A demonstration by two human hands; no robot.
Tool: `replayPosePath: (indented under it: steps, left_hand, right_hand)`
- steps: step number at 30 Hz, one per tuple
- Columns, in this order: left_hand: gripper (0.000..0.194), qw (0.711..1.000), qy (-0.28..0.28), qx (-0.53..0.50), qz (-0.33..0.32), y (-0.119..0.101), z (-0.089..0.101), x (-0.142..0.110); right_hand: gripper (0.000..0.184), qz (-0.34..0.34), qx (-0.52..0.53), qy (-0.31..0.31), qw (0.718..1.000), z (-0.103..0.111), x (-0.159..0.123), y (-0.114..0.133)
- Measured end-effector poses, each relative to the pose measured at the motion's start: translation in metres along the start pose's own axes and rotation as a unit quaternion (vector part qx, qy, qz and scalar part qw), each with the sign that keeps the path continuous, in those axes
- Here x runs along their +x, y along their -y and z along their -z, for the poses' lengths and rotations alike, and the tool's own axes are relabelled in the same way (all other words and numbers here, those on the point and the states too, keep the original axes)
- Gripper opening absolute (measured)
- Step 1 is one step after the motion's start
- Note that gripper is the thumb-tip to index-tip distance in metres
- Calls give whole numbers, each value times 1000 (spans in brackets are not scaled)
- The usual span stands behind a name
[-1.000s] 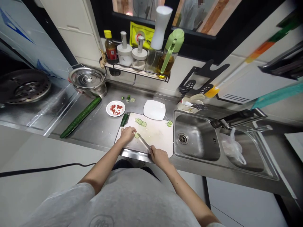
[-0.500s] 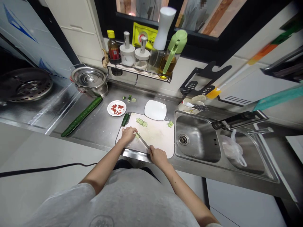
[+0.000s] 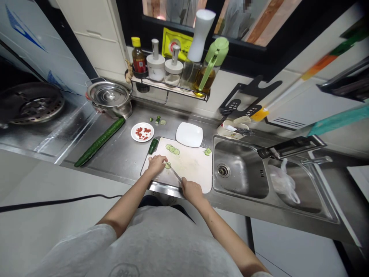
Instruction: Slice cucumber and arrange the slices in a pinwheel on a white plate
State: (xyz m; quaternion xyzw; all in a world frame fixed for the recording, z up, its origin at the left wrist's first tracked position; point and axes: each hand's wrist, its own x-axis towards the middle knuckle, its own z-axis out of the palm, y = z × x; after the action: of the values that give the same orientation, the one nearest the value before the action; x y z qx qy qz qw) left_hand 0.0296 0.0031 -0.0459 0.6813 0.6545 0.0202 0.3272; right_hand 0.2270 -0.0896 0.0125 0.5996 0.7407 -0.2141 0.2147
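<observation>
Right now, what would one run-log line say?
left hand: at cut cucumber piece on cutting board | right hand: gripping knife, angled toward left hand | cucumber slices: overlapping row on board

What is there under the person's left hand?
The cutting board shows around the left hand, and a pale green cucumber piece is visible beside it, next to the knife. Whatever the hand covers cannot be seen.
</observation>
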Motion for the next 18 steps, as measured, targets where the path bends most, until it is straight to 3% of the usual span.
replayPosePath:
  steps: [8,18]
  left_hand:
    - [32,1000,-4,8,-1,-1,-1,0]
    - [31,1000,-7,16,-2,-2,0,-2]
  right_hand:
    - [33,4,5,11,1000,-1,5,7]
    - [31,10,-7,9,1000,-9,-3,-7]
